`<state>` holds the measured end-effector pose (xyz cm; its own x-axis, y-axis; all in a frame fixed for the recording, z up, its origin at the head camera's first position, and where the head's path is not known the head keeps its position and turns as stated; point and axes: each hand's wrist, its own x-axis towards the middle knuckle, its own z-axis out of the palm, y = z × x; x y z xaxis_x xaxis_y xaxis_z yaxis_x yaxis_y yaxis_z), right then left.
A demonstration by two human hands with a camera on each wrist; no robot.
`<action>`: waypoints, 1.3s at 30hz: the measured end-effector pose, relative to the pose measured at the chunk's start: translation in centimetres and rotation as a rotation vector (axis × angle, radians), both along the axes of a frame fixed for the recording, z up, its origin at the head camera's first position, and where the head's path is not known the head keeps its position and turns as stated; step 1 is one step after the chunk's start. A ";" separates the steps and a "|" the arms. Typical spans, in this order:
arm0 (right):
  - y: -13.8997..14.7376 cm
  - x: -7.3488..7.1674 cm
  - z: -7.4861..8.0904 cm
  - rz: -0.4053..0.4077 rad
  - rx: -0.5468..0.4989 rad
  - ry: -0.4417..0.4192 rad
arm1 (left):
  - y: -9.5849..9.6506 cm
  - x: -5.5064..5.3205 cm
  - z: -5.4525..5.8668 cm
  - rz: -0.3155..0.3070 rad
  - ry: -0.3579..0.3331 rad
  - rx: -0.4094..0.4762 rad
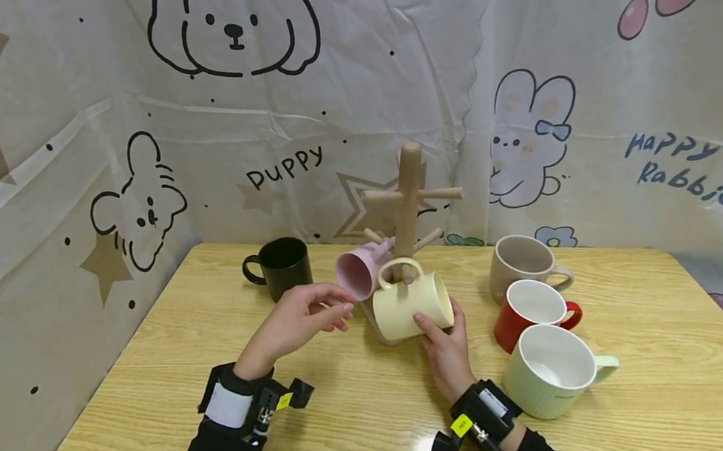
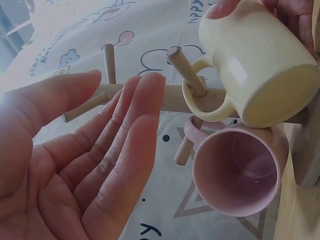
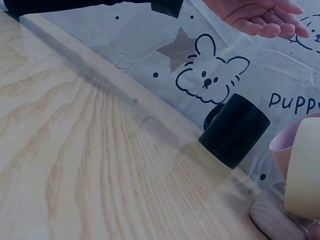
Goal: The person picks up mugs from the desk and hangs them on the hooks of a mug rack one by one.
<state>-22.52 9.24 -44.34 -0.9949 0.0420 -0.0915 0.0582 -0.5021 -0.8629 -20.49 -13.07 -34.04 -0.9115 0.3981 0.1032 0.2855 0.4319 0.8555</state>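
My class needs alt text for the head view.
A person's right hand holds a yellow mug, its handle around a rack peg, beside a pink mug. The left hand is empty nearby. A black mug stands left; a beige mug, red mug and green mug right.

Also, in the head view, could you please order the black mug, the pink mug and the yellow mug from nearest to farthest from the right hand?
1. Yellow mug: held in the right hand.
2. Pink mug: just left of the yellow mug.
3. Black mug: farthest left of the three, on the table.
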 end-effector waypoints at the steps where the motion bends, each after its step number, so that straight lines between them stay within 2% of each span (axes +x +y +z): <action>1: 0.0 0.0 0.0 0.000 -0.002 -0.002 | 0.0 0.0 0.0 0.001 -0.001 -0.001; 5: 0.0 -0.1 0.3 -0.014 -0.013 -0.005 | -0.1 -0.1 0.0 -0.001 -0.002 -0.001; 7: 0.1 -0.1 0.5 -0.038 -0.024 -0.004 | -0.1 -0.1 0.1 0.000 0.002 -0.003; 10: 0.4 -0.2 1.2 -0.092 0.016 -0.006 | -0.1 -0.2 0.2 0.004 0.006 -0.007; 15: 1.2 -0.1 2.7 -0.250 0.148 0.077 | -0.3 -0.2 0.4 0.021 0.004 -0.015; 19: 1.7 0.6 4.9 -0.336 0.230 0.183 | -0.4 -0.3 0.5 0.015 0.022 -0.022; 21: 2.0 1.2 6.3 -0.342 0.239 0.229 | -0.5 -0.2 0.6 0.010 0.044 -0.023; 24: 2.6 2.5 8.6 -0.311 0.217 0.277 | -0.5 0.1 0.9 0.028 0.083 -0.041; 29: 4.2 4.5 11.7 -0.270 0.166 0.317 | -0.2 0.9 1.3 0.071 0.156 -0.124; 34: 5.4 5.6 13.0 -0.310 0.095 0.413 | -0.1 1.3 1.4 0.088 0.182 -0.159; 39: 5.9 5.7 13.2 -0.321 0.120 0.434 | -0.2 1.2 1.3 0.099 0.185 -0.175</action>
<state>-16.81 15.12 -31.11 -0.8757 0.3343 0.3483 -0.4554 -0.3325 -0.8259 -19.27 -13.29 -32.77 -0.9190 0.3346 0.2086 0.3788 0.6022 0.7028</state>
